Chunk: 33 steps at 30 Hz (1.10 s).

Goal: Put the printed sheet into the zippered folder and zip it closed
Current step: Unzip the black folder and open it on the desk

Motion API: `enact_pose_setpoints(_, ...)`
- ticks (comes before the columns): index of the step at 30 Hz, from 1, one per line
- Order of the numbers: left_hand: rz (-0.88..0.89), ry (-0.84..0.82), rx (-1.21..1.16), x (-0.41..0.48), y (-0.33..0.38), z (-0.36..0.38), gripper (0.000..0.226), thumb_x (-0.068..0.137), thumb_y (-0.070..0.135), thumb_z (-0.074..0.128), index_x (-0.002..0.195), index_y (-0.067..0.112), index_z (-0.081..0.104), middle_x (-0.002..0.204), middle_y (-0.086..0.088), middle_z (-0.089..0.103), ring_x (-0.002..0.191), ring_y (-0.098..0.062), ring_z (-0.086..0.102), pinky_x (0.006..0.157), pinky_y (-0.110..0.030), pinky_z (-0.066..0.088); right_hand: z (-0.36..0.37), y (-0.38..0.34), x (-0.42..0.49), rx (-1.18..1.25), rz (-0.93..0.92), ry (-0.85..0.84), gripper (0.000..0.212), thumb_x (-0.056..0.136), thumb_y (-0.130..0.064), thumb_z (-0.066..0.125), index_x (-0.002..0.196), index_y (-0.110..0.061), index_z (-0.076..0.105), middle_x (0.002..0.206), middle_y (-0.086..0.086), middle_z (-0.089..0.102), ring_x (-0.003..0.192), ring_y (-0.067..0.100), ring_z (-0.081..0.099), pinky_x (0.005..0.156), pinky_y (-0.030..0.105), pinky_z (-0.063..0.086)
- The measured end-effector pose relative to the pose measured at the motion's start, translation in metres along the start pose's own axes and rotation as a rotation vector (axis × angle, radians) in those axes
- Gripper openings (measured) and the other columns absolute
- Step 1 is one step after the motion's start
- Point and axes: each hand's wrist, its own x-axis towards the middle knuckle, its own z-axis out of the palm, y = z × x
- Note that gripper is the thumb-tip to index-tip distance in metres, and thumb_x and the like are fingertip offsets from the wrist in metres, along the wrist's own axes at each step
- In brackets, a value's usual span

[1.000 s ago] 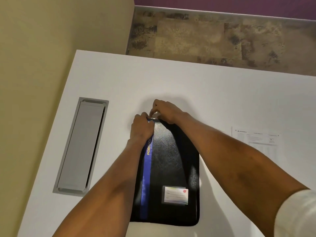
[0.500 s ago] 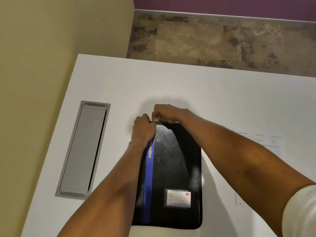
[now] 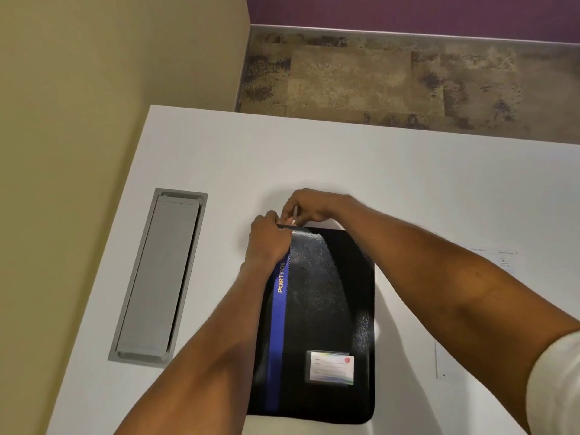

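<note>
The black zippered folder [image 3: 326, 309], with a blue stripe and a small label card, lies flat on the white table [image 3: 314, 158]. My left hand [image 3: 266, 240] presses down on its far left corner, fingers curled over the edge. My right hand [image 3: 310, 205] pinches a small pale zipper pull at that same far corner, just beside the left hand. The printed sheet [image 3: 502, 262] lies flat on the table to the right, mostly hidden behind my right forearm.
A grey metal cable hatch [image 3: 160, 277] is set into the table on the left. A beige wall runs along the table's left side. Patterned carpet lies beyond the far table edge.
Both hands stay at the folder's far left corner; the right fingers have shifted slightly on the zipper pull. The view has tilted a little, so everything sits lower in the frame.
</note>
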Motion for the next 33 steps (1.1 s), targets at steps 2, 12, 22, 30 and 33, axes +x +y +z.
enact_pose_setpoints(2,0.001,0.011,0.004,-0.001,0.001,0.0,0.007,0.087,0.018,0.06,0.092,0.013,0.06,0.098,-0.008,0.06,0.082,-0.022,0.059,0.068,-0.032,0.046,-0.006,0.003,-0.002,0.029,0.002,-0.028,0.038,0.086,-0.001,0.076,0.111,-0.03,0.081,0.094,-0.017,0.073,0.097,0.02,0.072,0.092,0.044,0.058)
enact_pose_setpoints(12,-0.009,0.035,0.007,0.006,-0.007,0.006,0.006,0.09,0.019,0.065,0.092,0.014,0.063,0.096,-0.005,0.066,0.077,-0.01,0.058,0.066,-0.022,0.047,0.004,0.021,-0.009,0.223,-0.045,-0.01,0.037,0.087,-0.001,0.076,0.116,-0.023,0.081,0.091,-0.013,0.065,0.081,0.005,0.056,0.086,0.039,0.052)
enact_pose_setpoints(22,-0.011,0.021,0.022,0.011,-0.01,0.008,0.002,0.089,0.013,0.063,0.09,0.014,0.063,0.095,-0.004,0.065,0.075,-0.009,0.055,0.063,-0.018,0.044,0.021,0.011,-0.014,0.106,-0.136,0.166,0.009,0.092,-0.017,0.077,0.099,-0.013,0.082,0.106,0.002,0.069,0.093,0.02,0.065,0.084,0.037,0.055)
enact_pose_setpoints(30,-0.033,-0.011,0.043,0.011,-0.015,-0.008,0.008,0.087,0.006,0.056,0.092,0.004,0.062,0.096,-0.011,0.066,0.081,-0.022,0.057,0.06,-0.025,0.042,0.023,0.012,-0.041,-0.398,-0.125,0.217,0.015,0.095,-0.027,0.055,0.092,-0.015,0.064,0.098,0.0,0.063,0.085,0.025,0.061,0.077,0.041,0.052)
enact_pose_setpoints(33,-0.042,-0.011,0.041,0.011,-0.019,-0.013,0.01,0.087,0.005,0.055,0.094,0.001,0.063,0.101,-0.015,0.066,0.086,-0.025,0.058,0.062,-0.028,0.04,0.016,0.037,-0.066,-0.46,-0.107,0.225,0.018,0.101,-0.031,0.054,0.093,-0.017,0.062,0.097,-0.001,0.063,0.088,0.024,0.062,0.081,0.04,0.052)
